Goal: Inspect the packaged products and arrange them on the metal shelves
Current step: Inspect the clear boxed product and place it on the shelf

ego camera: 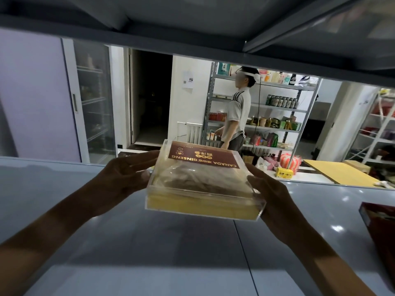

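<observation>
A clear plastic ginseng box (203,184) with a dark red label and a yellow base hangs just above the grey metal shelf (149,242). The label's print reads upside down from here. My left hand (126,174) grips the box's left side, with fingers reaching along its far left corner. My right hand (271,193) holds the right side, its thumb on the near right edge. Both forearms reach in from the bottom of the head view.
A dark red package (378,227) lies on the shelf at the right edge. The shelf above (192,24) hangs low overhead. Beyond the shelf, a person (237,110) stands at stocked racks (284,116), and a yellow board (333,169) lies at right.
</observation>
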